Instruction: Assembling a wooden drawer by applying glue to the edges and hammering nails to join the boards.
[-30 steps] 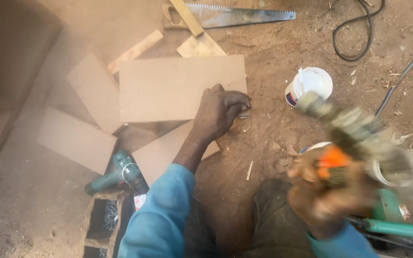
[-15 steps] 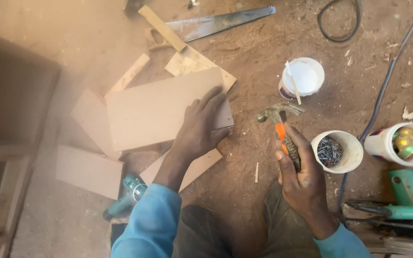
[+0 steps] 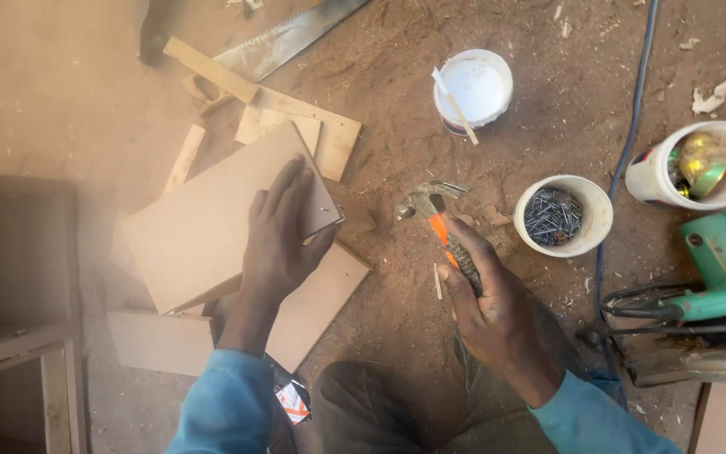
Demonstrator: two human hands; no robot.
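— Toward the left of the dusty floor, what did the left hand (image 3: 279,244) have under it?

— It lay flat, fingers spread wide, on the right end of a tan board (image 3: 212,231), pressing it down onto the other offcuts (image 3: 317,303) beneath. It gripped nothing; it only pinned. A small nail (image 3: 327,211) seemed to stand at the board's right edge, just beside the fingertips, though it was too fine to be sure.

— And the right hand (image 3: 485,303)?

— It was closed around the handle of a claw hammer (image 3: 430,210), low on the grip, with the head raised off the floor to the right of the board and apart from it.

— How would that blow have been done well?

— By judgement: the palm needed to keep the board from sliding, the fingers had to stay clear of the board's right edge, and short, square taps would have suited better than a full swing.

— What of the tubs further right?

— A white tub (image 3: 472,88) at the far side held white paste with a stick (image 3: 455,105) leaning in it. Nearer, a white cup (image 3: 594,223) was filled with dark nails (image 3: 552,217). At the right edge another white cup (image 3: 657,181) held crumpled gold and red wrappers (image 3: 707,160).
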